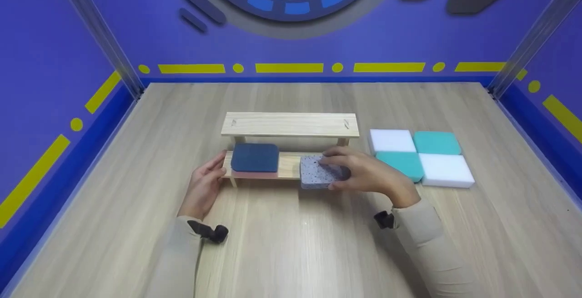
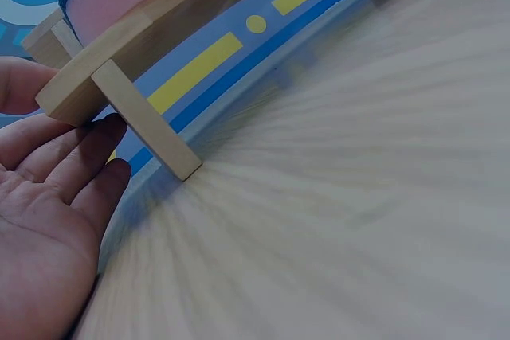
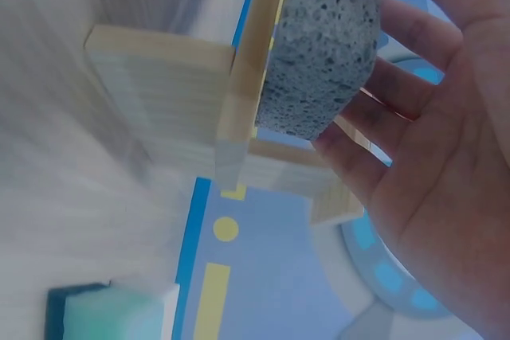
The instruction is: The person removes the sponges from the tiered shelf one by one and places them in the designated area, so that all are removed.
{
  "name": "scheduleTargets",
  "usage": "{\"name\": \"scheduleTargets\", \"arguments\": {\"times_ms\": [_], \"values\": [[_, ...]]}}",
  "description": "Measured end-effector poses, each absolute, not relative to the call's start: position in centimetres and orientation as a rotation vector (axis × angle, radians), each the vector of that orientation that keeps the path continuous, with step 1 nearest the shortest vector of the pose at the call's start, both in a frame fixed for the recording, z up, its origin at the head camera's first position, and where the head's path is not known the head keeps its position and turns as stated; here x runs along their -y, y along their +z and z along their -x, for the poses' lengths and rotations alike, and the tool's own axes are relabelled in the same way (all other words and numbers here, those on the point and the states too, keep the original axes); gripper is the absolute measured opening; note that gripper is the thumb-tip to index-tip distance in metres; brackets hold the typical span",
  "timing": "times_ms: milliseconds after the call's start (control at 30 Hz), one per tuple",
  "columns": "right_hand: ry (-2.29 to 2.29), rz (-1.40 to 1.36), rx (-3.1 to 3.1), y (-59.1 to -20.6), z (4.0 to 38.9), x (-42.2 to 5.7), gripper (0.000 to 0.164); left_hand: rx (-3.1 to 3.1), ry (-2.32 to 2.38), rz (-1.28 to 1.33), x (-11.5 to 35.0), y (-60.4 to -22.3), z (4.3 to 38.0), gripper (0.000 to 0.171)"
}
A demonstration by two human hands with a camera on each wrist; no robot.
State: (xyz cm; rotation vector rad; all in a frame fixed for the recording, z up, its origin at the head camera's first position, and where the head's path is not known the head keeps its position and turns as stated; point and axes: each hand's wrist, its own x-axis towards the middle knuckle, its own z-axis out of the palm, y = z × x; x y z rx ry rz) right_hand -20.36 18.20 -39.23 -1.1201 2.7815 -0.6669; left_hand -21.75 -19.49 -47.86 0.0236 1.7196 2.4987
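Note:
A two-tier wooden shelf (image 1: 289,166) stands mid-table. My left hand (image 1: 204,186) grips the left end of its lower board, with a finger above the edge and others below it in the left wrist view. On that board, beside the left hand, lies a sponge (image 1: 255,157) with a dark blue top and pink underside. My right hand (image 1: 370,175) holds a grey speckled sponge (image 1: 318,170), full of small pores, by its right side. In the right wrist view this grey sponge (image 3: 323,45) is close over the lower board, its far side hidden.
Right of the shelf, two white sponges (image 1: 448,170) and two teal sponges (image 1: 437,142) lie in a block, near the right forearm. The shelf's bare upper board (image 1: 291,124) rises behind the lower one. Blue panels (image 1: 291,47) wall in the table's back and sides.

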Motion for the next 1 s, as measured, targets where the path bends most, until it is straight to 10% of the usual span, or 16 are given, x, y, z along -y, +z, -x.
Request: {"name": "scheduleTargets", "arguments": {"times_ms": [1000], "values": [[-0.702, 1.015, -2.79, -39.5, 18.4, -23.8, 0.069, -1.702, 2.504, 0.012, 19.4, -47.9, 21.8, 0.057]]}}
